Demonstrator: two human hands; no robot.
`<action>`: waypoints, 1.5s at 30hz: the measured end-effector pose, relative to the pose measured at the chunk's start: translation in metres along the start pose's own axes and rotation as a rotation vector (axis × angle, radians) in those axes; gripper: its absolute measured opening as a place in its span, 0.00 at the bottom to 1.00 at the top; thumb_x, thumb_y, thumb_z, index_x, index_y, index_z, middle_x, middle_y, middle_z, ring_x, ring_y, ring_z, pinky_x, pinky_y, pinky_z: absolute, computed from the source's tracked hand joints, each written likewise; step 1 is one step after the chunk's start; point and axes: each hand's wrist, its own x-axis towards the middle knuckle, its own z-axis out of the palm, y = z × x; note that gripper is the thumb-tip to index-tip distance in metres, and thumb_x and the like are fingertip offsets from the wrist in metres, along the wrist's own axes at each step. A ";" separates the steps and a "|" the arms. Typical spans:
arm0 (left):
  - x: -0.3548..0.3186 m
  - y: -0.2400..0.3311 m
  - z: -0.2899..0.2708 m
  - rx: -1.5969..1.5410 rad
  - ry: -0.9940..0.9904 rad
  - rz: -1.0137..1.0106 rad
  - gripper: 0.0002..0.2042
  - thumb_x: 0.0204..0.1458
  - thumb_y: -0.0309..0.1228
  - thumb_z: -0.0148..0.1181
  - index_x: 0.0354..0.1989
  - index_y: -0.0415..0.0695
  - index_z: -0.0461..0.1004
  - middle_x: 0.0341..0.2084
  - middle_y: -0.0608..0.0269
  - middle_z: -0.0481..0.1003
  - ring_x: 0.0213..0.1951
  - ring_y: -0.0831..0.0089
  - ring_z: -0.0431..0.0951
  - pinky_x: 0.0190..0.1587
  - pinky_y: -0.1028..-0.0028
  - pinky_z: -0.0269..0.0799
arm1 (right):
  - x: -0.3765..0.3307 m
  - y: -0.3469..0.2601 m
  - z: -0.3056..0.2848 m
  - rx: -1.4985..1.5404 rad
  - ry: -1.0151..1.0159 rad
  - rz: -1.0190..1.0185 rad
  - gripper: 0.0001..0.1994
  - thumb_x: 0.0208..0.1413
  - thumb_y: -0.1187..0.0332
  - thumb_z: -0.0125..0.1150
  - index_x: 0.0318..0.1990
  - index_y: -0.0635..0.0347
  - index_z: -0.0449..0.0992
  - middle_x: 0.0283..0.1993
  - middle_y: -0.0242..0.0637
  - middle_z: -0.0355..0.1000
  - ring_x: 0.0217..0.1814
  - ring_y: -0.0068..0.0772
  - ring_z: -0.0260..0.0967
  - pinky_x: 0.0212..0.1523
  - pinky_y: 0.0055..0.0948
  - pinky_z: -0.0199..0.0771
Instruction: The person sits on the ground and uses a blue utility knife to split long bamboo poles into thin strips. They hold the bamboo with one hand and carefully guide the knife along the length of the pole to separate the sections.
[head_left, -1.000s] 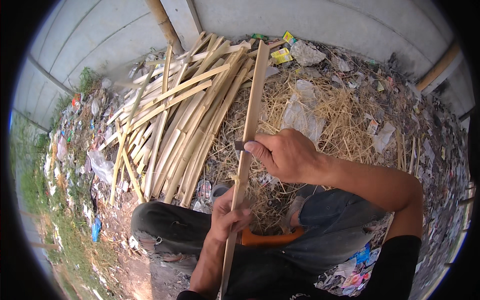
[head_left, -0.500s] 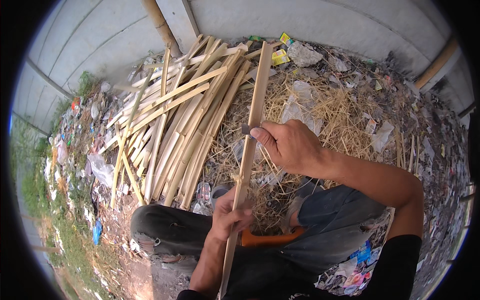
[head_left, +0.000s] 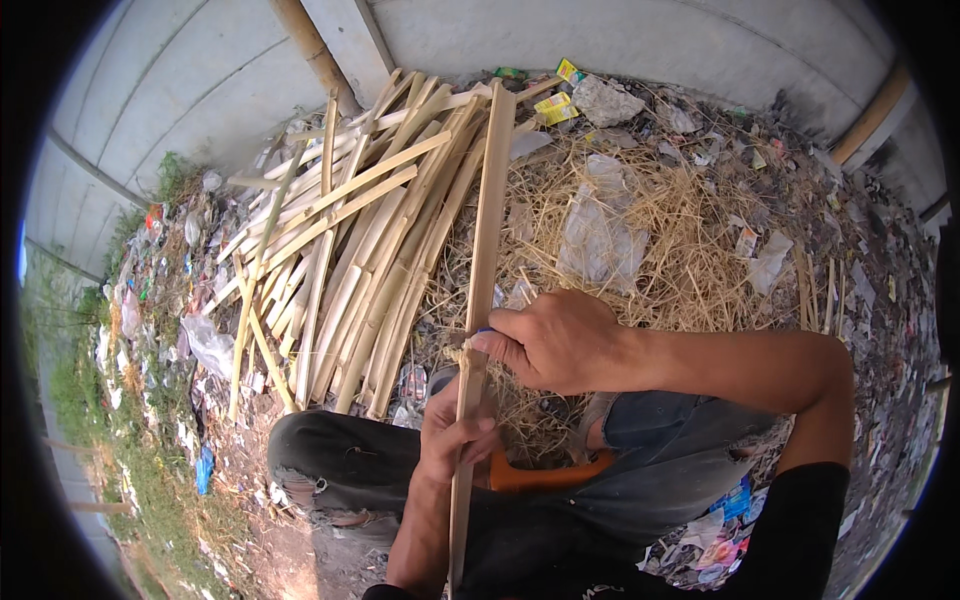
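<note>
A long split bamboo strip (head_left: 487, 210) stands nearly upright in front of me, its lower end near my lap. My left hand (head_left: 445, 435) is closed around its lower part. Higher up, my right hand (head_left: 560, 340) is closed at the strip's node, thumb toward its face, on a knife. The knife is almost wholly hidden by the fingers; only a small dark-blue bit shows beside the thumb. A pale curl of shaving (head_left: 455, 353) sticks out at the node, left of the thumb.
A pile of split bamboo strips (head_left: 370, 270) lies to the left. Straw-like shavings (head_left: 690, 260) and litter cover the ground to the right. A grey wall (head_left: 600, 35) with bamboo poles (head_left: 315, 55) stands behind. Between my legs is an orange curved object (head_left: 550, 478).
My right hand has moved down the strip toward me, from above the node to the node itself. The strip's far end has swung slightly left. My left hand keeps its grip.
</note>
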 end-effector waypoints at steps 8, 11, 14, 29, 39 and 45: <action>0.002 -0.005 -0.005 0.194 0.051 0.075 0.33 0.53 0.17 0.57 0.72 0.40 0.63 0.18 0.72 0.65 0.13 0.84 0.59 0.15 0.81 0.52 | 0.003 0.001 -0.006 0.054 -0.110 0.124 0.31 0.65 0.38 0.56 0.30 0.61 0.82 0.13 0.42 0.70 0.18 0.45 0.75 0.23 0.43 0.75; 0.003 -0.008 -0.005 0.253 0.084 0.073 0.36 0.53 0.16 0.57 0.75 0.41 0.60 0.19 0.73 0.66 0.14 0.85 0.60 0.16 0.82 0.53 | 0.004 0.012 0.003 0.143 -0.188 0.181 0.35 0.65 0.37 0.55 0.23 0.63 0.80 0.13 0.43 0.68 0.18 0.42 0.72 0.25 0.42 0.72; 0.002 -0.006 -0.005 0.281 0.076 0.061 0.37 0.53 0.15 0.57 0.75 0.40 0.59 0.20 0.73 0.67 0.15 0.86 0.60 0.17 0.82 0.54 | 0.013 0.016 -0.008 0.332 -0.384 0.229 0.37 0.65 0.36 0.56 0.20 0.65 0.79 0.13 0.41 0.64 0.16 0.37 0.64 0.25 0.41 0.67; 0.004 -0.003 -0.009 0.410 0.131 0.106 0.40 0.52 0.15 0.61 0.76 0.36 0.56 0.28 0.75 0.68 0.29 0.86 0.65 0.33 0.82 0.61 | 0.014 0.038 -0.034 0.226 -0.300 -0.018 0.29 0.66 0.44 0.60 0.26 0.65 0.73 0.16 0.38 0.64 0.18 0.38 0.65 0.24 0.40 0.62; 0.003 -0.006 -0.007 0.366 0.064 0.024 0.39 0.53 0.15 0.61 0.76 0.38 0.56 0.24 0.76 0.68 0.22 0.87 0.64 0.25 0.82 0.58 | 0.030 0.039 -0.051 0.061 0.102 0.251 0.21 0.72 0.53 0.51 0.38 0.64 0.78 0.22 0.53 0.74 0.27 0.61 0.76 0.30 0.53 0.74; 0.006 -0.004 -0.007 0.301 0.096 0.025 0.40 0.53 0.16 0.58 0.77 0.40 0.55 0.21 0.75 0.68 0.18 0.86 0.62 0.20 0.81 0.55 | 0.010 0.021 -0.017 -0.012 -0.055 0.091 0.22 0.72 0.52 0.53 0.36 0.64 0.79 0.20 0.51 0.73 0.24 0.58 0.75 0.27 0.50 0.72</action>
